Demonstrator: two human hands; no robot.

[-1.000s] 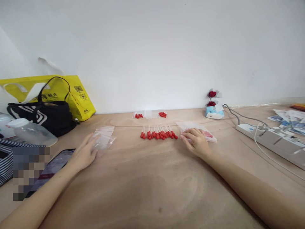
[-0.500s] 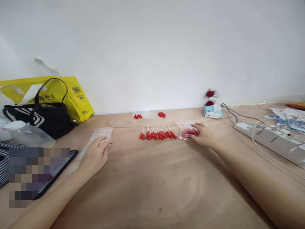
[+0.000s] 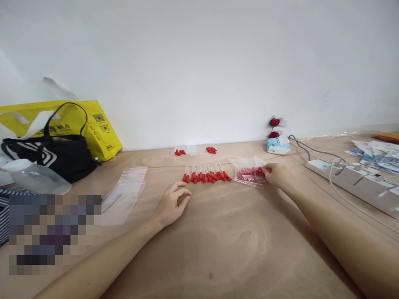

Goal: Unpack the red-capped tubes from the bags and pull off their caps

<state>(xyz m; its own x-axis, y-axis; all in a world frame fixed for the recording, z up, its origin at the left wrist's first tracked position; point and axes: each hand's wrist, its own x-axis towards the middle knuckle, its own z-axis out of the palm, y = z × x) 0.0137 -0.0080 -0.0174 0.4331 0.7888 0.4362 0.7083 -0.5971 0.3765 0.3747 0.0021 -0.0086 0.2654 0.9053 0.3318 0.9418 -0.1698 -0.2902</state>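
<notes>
A row of several thin clear droppers with red bulbs (image 3: 206, 174) lies across the middle of the wooden table (image 3: 218, 249). My left hand (image 3: 172, 203) hovers just in front of the row's left end, fingers curled with thumb and forefinger almost meeting, nothing in them. My right hand (image 3: 276, 174) pinches the right edge of a small clear bag holding red-bulbed droppers (image 3: 248, 173), which lies right of the row. A stack of empty clear zip bags (image 3: 123, 194) lies to the left. Two smaller groups of red-tipped droppers (image 3: 195, 150) sit near the wall.
At the left stand a yellow bag (image 3: 99, 124), a black handbag (image 3: 59, 155) and a plastic bottle (image 3: 35, 176). A tissue pack with red paper roses (image 3: 278, 139) sits at the wall. A white power strip with cables (image 3: 352, 180) and papers (image 3: 377, 151) lie at the right.
My left hand left the stack of empty bags and moved right to the row of droppers. My right hand slid to the filled bag's right edge and now pinches it.
</notes>
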